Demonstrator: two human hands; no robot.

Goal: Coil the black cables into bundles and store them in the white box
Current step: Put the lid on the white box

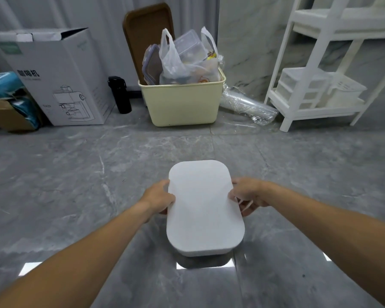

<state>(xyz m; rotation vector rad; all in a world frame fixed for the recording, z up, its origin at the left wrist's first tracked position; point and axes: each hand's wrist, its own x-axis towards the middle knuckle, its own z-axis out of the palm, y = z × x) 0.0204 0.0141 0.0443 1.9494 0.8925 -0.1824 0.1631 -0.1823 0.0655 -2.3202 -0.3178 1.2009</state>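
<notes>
A white box (203,207) with rounded corners and its lid on sits low over the grey tiled floor, in the middle of the view. My left hand (159,196) grips its left edge, thumb on the lid's rim and fingers curled underneath. On the opposite side, my right hand (248,196) holds the right edge the same way. No black cable shows anywhere; the lid hides the inside of the box.
Along the far wall stand a white cardboard box (60,83), a black bottle (120,94), a cream bin (182,101) stuffed with bags and containers, a sleeve of plastic cups (247,105) and a white shelf unit (316,70). Grey floor (76,174) lies around the white box.
</notes>
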